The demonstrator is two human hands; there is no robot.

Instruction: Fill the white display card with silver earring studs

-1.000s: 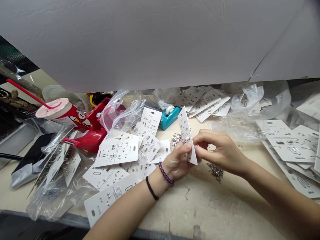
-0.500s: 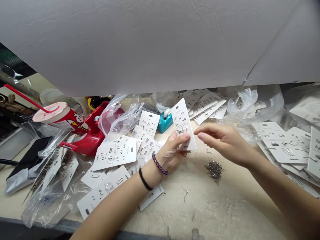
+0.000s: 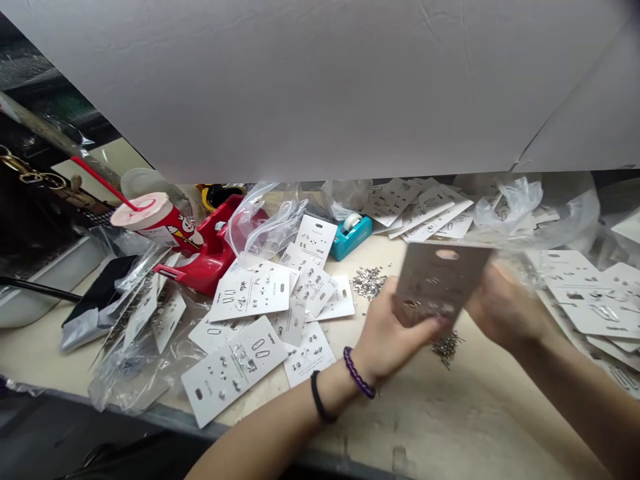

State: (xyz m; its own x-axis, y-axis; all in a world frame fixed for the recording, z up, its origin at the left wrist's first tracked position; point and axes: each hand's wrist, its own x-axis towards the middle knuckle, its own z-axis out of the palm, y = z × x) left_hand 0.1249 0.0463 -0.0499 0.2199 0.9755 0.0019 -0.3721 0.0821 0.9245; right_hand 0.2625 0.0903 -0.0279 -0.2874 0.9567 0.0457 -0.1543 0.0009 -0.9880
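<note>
My left hand (image 3: 391,333) grips the lower edge of a white earring card (image 3: 440,280) and holds it up over the table, broad face toward me and smeared by motion. My right hand (image 3: 505,308) is behind the card's right side; its fingers are hidden and blurred. Under the card lies a small pile of metal earring parts (image 3: 447,347). A second scatter of metal parts (image 3: 369,281) sits left of the card. Two bracelets, purple and black, circle my left wrist.
Several white earring cards (image 3: 250,293) lie left of my hands, more at the right (image 3: 585,300) and at the back (image 3: 420,213). A teal tape dispenser (image 3: 351,237), a red tape dispenser (image 3: 210,257), a red cup with straw (image 3: 155,223) and clear plastic bags (image 3: 260,223) crowd the back.
The card has swung from upright and narrow to wide and facing me, shifting right. My right hand has gone from open beside the card to behind it. The view has moved left.
</note>
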